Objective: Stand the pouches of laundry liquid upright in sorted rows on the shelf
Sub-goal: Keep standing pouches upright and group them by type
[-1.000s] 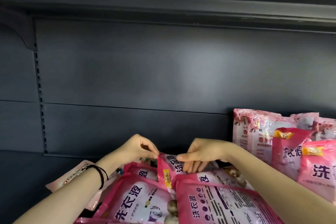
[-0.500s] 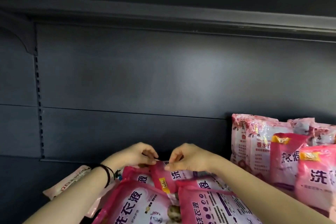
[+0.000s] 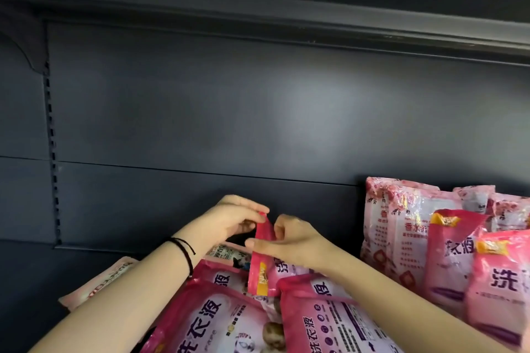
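**binrat:** so where's the pouch at rn?

**aisle9:** Middle of the shelf (image 3: 31, 281). The pink pouch (image 3: 261, 264) is up on end, turned almost edge-on to the camera. The left hand (image 3: 238, 221) pinches its top corner with the fingertips. The right hand (image 3: 295, 243) pinches the top edge just below that, thumb on the near side.

**binrat:** what else is the shelf holding?

**aisle9:** Right in front there's a face-up pouch (image 3: 218, 321) and a back-side-up pouch (image 3: 329, 324), both lying flat. The upright pouches (image 3: 401, 238) stand packed together on the right against the back panel (image 3: 200, 123). A pale pouch (image 3: 97, 284) lies flat at far left, partly under the left forearm.

**binrat:** anything you can't make out?

**aisle9:** Yeah. The pink pouch's bottom is hidden behind the two flat ones. One more pack peeks out under the hands, too covered to read. The rightmost standing pouches are cut off by the frame edge. All the packs are opaque, so no liquid shows.
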Demonstrator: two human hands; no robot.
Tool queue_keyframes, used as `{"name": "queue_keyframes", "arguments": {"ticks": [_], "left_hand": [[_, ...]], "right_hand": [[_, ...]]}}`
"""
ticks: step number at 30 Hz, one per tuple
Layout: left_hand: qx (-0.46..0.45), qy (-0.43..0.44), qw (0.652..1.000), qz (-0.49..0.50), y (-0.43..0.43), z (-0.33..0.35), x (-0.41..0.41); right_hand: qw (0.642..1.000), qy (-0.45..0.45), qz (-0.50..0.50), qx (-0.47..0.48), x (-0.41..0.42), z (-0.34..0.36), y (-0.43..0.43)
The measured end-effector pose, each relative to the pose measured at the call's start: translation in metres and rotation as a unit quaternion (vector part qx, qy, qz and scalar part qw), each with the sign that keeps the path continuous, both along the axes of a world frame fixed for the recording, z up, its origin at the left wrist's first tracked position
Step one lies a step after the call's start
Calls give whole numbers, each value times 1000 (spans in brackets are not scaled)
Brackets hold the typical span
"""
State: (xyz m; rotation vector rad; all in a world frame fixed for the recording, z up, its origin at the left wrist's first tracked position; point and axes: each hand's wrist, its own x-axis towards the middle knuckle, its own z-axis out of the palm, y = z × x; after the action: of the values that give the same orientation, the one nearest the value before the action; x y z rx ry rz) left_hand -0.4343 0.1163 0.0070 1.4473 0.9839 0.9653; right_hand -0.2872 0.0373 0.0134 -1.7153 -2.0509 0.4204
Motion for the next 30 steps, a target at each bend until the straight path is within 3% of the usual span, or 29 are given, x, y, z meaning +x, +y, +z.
{"name": "queue_keyframes", "arguments": {"ticks": [10,13,17,21,23,26,28,30], "left_hand": [[4,-147,987,64,-8,41,17],[17,-163,986,23,-14,43,12],[68,-55,996,3,-16,29,5],[115,93,988,-31,-12,10,11],[121,121,984,-56,-8,-1,20],[134,78,986,-54,-1,-20,35],[140,44,988,-41,3,-27,42],[147,26,989,-18,9,-30,50]], "right_hand": [[974,38,-131,181,-10,27,-11],[978,9,-129,162,7,48,-14],[990,7,-97,104,34,61,-6],[991,39,-79,96,51,63,-3],[990,57,-78,107,58,64,-1],[961,237,-88,114,68,55,-4],[912,394,-72,93,73,42,-11],[873,479,-65,64,80,25,-12]]}}
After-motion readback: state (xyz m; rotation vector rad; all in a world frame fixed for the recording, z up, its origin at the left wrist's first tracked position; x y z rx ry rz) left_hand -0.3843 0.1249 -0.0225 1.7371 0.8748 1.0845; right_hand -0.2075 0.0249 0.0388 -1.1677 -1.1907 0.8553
